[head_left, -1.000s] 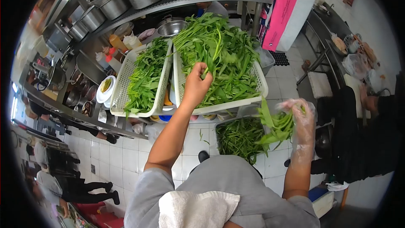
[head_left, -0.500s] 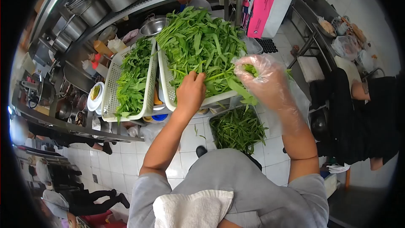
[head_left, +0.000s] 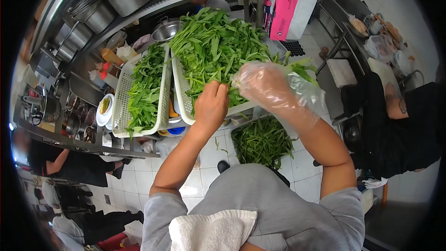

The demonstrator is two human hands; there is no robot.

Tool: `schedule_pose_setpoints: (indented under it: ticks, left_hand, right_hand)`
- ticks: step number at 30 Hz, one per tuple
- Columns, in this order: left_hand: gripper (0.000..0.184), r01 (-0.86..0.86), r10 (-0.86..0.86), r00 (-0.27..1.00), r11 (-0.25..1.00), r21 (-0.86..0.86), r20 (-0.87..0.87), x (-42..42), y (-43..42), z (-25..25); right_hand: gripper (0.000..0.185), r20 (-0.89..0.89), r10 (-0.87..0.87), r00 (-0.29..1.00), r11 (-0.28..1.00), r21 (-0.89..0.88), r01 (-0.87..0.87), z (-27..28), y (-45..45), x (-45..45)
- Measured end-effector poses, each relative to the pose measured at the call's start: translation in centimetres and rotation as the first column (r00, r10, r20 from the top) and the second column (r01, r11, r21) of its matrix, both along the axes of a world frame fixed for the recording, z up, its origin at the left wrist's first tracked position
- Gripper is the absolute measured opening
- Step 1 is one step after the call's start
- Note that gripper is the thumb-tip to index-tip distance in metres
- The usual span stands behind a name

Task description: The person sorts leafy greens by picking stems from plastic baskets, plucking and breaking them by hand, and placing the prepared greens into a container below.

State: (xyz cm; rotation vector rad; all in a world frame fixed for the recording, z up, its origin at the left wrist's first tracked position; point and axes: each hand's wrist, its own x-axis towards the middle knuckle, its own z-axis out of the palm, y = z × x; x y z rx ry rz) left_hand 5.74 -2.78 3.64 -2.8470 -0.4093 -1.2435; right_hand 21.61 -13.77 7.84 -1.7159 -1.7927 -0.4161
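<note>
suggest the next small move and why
Perhaps draw the gloved right hand away from the left hand to snap any shared stem: they're close together at the larger basket, leaves jut beyond the right, and the left is curled, its grip hidden.

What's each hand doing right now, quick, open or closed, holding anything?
Left hand: closed; what it pinches, if anything, is hidden.
Right hand, gloved: closed, holding leafy greens.
</note>
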Motion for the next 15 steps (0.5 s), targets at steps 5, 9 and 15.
schedule_pose_setpoints:
  ticks: [5, 9, 15]
  left_hand:
    - [0.019, 0.019, -0.019, 1.0, 0.999, -0.046, -0.006, -0.3, -1.1, -0.3]
    - [0.021, 0.037, -0.036, 0.999, 0.969, -0.244, 0.008, -0.8, -3.1, -1.3]
    - [0.023, 0.152, -0.072, 0.975, 0.902, -0.403, 0.209, 0.1, -6.0, -0.9]
  right_hand:
    - [0.01, 0.123, 0.095, 0.988, 0.994, 0.049, -0.102, -2.8, 0.4, -0.2]
    - [0.009, -0.109, 0.053, 0.993, 0.998, -0.031, -0.056, -2.5, -0.8, -1.7]
    - [0.016, -0.844, -0.422, 0.331, 0.884, -0.3, 0.359, 0.8, -2.7, 1.7]
